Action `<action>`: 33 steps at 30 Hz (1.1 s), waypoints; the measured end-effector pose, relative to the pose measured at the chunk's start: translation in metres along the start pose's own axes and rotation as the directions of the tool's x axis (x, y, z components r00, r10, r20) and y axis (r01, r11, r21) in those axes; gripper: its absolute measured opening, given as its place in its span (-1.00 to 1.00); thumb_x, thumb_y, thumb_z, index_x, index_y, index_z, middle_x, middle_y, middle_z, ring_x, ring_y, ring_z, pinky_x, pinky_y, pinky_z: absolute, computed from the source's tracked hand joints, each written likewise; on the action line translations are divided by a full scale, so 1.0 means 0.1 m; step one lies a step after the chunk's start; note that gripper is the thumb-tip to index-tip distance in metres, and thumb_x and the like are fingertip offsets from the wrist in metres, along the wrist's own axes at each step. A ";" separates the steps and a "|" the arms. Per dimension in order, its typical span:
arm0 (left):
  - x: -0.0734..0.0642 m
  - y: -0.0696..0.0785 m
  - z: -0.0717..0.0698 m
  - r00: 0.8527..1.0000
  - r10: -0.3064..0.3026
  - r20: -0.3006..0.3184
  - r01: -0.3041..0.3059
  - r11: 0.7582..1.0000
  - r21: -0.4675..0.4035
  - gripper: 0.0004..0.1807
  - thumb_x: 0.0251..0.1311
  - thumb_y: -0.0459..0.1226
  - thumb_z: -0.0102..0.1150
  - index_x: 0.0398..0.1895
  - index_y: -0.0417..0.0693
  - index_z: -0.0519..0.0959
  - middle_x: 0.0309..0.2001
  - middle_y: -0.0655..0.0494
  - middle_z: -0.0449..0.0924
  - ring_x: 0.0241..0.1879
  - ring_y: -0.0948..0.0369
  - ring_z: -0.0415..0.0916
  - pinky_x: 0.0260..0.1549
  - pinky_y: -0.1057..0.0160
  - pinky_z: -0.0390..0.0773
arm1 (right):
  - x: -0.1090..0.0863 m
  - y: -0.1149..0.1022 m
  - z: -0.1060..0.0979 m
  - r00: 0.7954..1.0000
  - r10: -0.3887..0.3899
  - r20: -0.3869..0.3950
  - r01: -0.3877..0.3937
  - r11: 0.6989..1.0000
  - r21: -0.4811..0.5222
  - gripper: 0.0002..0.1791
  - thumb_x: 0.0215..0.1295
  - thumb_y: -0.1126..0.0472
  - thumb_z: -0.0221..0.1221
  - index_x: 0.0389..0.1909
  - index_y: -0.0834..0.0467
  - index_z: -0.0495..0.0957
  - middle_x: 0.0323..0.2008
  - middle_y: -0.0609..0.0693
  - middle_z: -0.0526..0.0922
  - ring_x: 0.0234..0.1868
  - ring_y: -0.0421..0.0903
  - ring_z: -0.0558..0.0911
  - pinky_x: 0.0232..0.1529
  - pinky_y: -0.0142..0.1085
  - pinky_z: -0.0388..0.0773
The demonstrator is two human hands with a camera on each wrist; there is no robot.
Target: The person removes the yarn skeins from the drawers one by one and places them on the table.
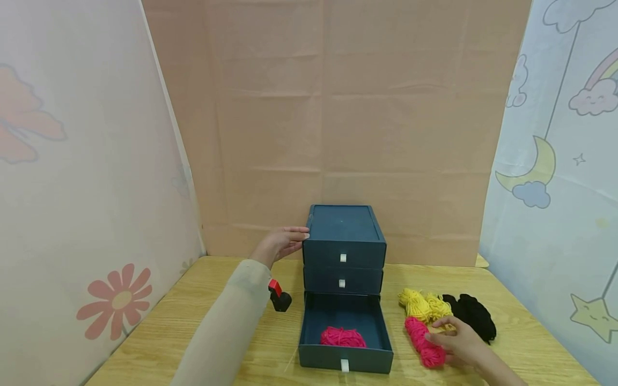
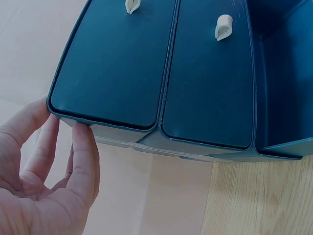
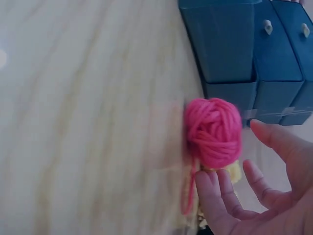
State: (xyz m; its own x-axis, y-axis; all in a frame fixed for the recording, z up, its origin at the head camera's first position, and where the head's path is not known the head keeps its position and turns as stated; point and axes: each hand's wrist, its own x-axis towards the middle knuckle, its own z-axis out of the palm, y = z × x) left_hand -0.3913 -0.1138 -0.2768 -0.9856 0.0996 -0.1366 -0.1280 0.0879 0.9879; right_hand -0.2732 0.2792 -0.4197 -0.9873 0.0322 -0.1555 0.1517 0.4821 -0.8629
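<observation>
A dark blue drawer cabinet [image 1: 344, 222] stands on the table, its bottom drawer [image 1: 346, 356] pulled out and the upper two closed. Inside that drawer lies a pink yarn bundle [image 1: 343, 337]. My left hand [image 1: 282, 244] touches the cabinet's top left edge; in the left wrist view its fingertips [image 2: 82, 132] rest against the corner of the cabinet. A second pink yarn skein [image 1: 425, 343] lies on the table right of the drawer. Around its right side is my right hand [image 1: 458, 343], with thumb and fingers [image 3: 210, 196] spread apart and not closed on the yarn.
Behind the pink skein lie yellow yarn [image 1: 422, 304] and black yarn [image 1: 473, 316]. White pull tabs [image 1: 343, 258] mark the drawer fronts. A red and black device [image 1: 278, 296] shows at the left wrist. Brown paper [image 1: 328, 134] covers the back, with patterned sheets at both sides.
</observation>
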 end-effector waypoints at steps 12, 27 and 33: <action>0.01 0.00 -0.01 1.000 0.002 -0.002 -0.002 1.000 0.008 -0.68 0.23 -0.28 0.26 0.05 -0.07 0.63 -0.24 0.12 0.60 -0.31 0.28 0.53 0.17 0.23 0.49 | -0.04 -0.43 -0.16 0.990 -0.135 0.038 0.131 0.987 0.088 -0.40 0.40 0.04 0.13 0.23 0.40 0.26 0.07 0.25 0.55 0.00 0.10 0.62 -0.03 -0.08 0.65; 0.00 0.00 -0.01 1.000 0.001 -0.014 -0.001 1.000 -0.003 -0.69 0.20 -0.28 0.29 0.02 -0.06 0.65 -0.21 0.12 0.62 -0.29 0.26 0.53 -0.06 0.38 0.61 | -0.15 -1.00 0.24 0.955 -0.297 0.006 0.284 0.919 0.273 -0.48 0.42 0.11 0.11 0.25 0.31 0.27 0.14 0.22 0.43 0.03 -0.13 0.59 0.07 -0.24 0.60; 0.01 -0.01 -0.01 1.000 0.009 -0.012 -0.009 1.000 0.001 -0.70 0.22 -0.28 0.27 0.02 -0.07 0.65 -0.19 0.10 0.62 -0.28 0.25 0.54 0.05 0.31 0.57 | -0.09 -1.05 0.56 0.943 -0.329 0.059 0.288 0.888 0.358 -0.47 0.37 0.14 0.16 0.21 0.36 0.30 0.10 0.29 0.42 0.00 -0.11 0.60 0.04 -0.30 0.61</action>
State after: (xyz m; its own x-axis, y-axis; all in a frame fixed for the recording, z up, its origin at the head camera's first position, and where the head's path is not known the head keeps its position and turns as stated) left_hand -0.3918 -0.1145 -0.2781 -0.9879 0.0888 -0.1271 -0.1193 0.0879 0.9890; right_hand -0.2779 0.1795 -0.3549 -0.9777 -0.1798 0.1089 -0.1324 0.1241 -0.9834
